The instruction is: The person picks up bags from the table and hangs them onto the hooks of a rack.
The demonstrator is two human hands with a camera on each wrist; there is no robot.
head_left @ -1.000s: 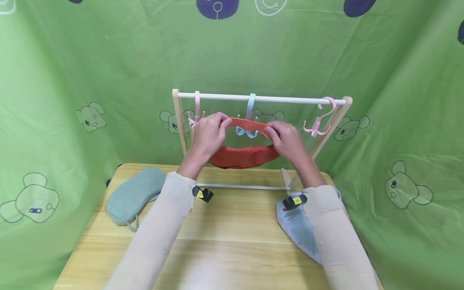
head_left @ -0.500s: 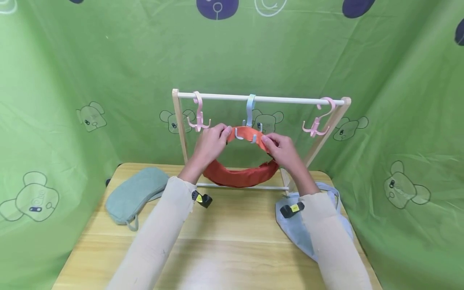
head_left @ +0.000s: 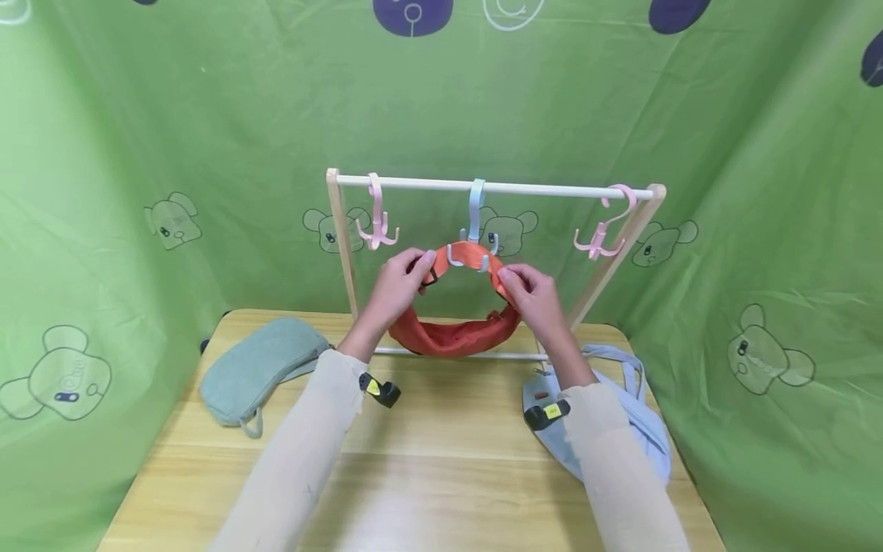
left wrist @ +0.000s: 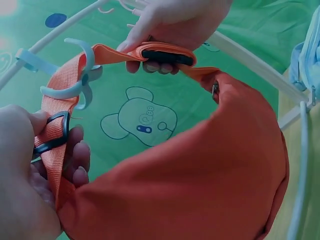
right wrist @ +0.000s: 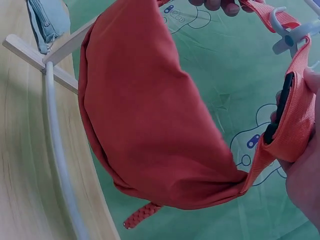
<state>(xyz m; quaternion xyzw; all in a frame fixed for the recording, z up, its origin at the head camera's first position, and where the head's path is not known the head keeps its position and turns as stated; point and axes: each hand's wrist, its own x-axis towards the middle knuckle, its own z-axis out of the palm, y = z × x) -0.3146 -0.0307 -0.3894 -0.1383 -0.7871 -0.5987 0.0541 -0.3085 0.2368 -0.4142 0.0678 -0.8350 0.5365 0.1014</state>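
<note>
A red waist bag (head_left: 455, 340) hangs below its orange strap (head_left: 471, 253), which lies over the prongs of a light-blue hook (head_left: 476, 207) at the middle of the rack. My left hand (head_left: 395, 290) pinches the strap left of the hook, thumb and fingers at a black slider buckle (left wrist: 66, 130) in the left wrist view. On the other side, my right hand (head_left: 536, 300) grips the strap at a folded section with a black buckle (right wrist: 284, 102), seen in the right wrist view. The bag's body hangs free of both hands, with a braided zipper pull (right wrist: 142, 214) dangling.
A rack with a white rail (head_left: 545, 191) carries a pink hook (head_left: 377, 222) at left and another pink hook (head_left: 599, 239) at right. A grey-green bag (head_left: 265, 372) lies on the wooden table (head_left: 421, 475) at left, a light-blue bag (head_left: 641, 437) under the right forearm.
The strap came down from in front of the hook onto its prongs, and the red waist bag dropped with it. Both hands moved lower, spreading down the strap's sides.
</note>
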